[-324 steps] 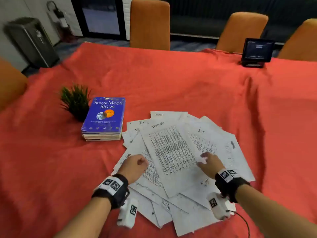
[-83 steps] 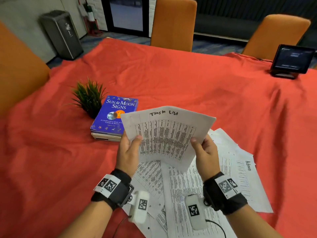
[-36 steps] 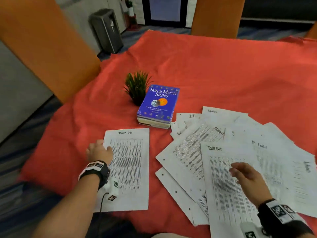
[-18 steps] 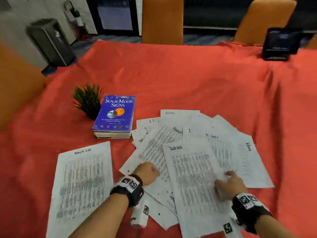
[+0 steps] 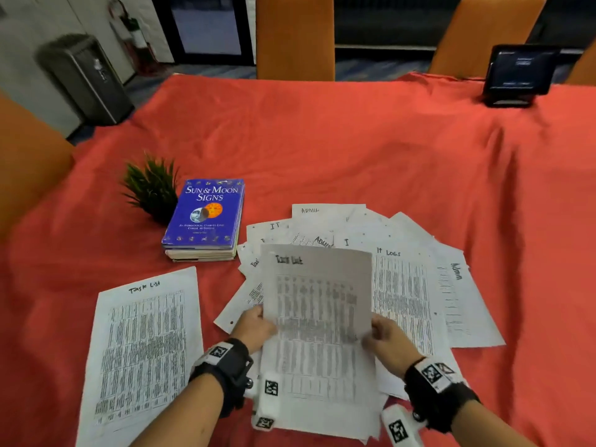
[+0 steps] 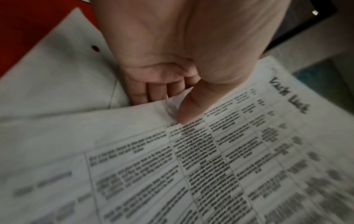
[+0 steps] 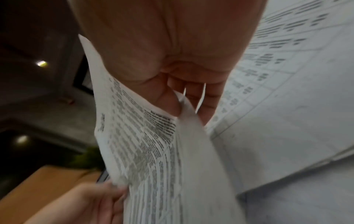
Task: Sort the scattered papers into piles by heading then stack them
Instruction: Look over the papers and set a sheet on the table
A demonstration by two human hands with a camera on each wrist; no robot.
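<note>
On my far left one sheet [image 5: 142, 353] lay flat on the red cloth [image 5: 354, 150]. My left hand [image 5: 254, 329] pinched the left edge of a raised page [image 5: 317, 304], thumb on top; my right hand [image 5: 388, 343] pinched its right edge. Beneath and rightward, the loose papers [image 5: 416, 285] lay fanned.

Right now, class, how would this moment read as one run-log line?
phase: sorting | hands: left hand and right hand pinch lifted white "Task List" sheet | placed: one "Task List" sheet on red tablecloth
</note>
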